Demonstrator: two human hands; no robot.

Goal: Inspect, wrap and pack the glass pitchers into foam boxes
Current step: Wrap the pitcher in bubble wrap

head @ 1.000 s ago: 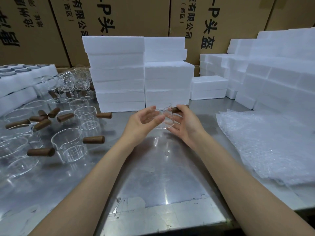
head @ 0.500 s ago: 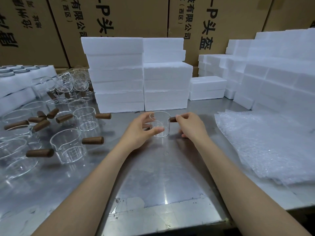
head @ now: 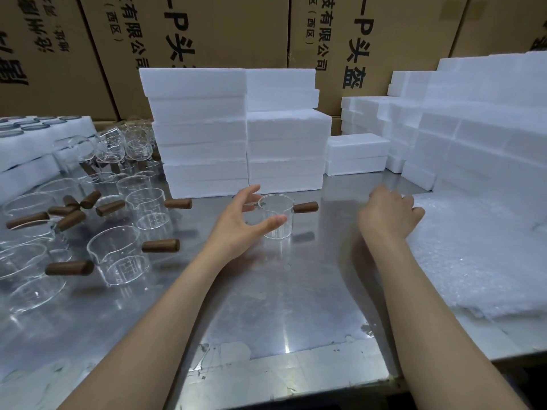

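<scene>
A person's two bare arms reach over a steel worktop (head: 281,306); one glass pitcher (head: 276,216) with a brown wooden handle stands upright at its middle, just in front of two stacks of white foam boxes (head: 236,131); the left hand (head: 239,223) cups the pitcher loosely, thumb across its front and fingers behind, not clamped on it; the right hand (head: 387,216) is well apart from the pitcher, at the near edge of a pile of bubble wrap (head: 479,255), its fingers bent down onto the sheet, though whether they pinch it cannot be told; the task looks to be at its early part for this piece: inspection seems over, wrapping is only being prepared, packing is not begun; many unwrapped pitchers (head: 118,255) wait at the left; compared with half a second ago, the right hand has let go of the handle and moved right to the wrap, while a second ago both hands held the pitcher raised and tilted.
</scene>
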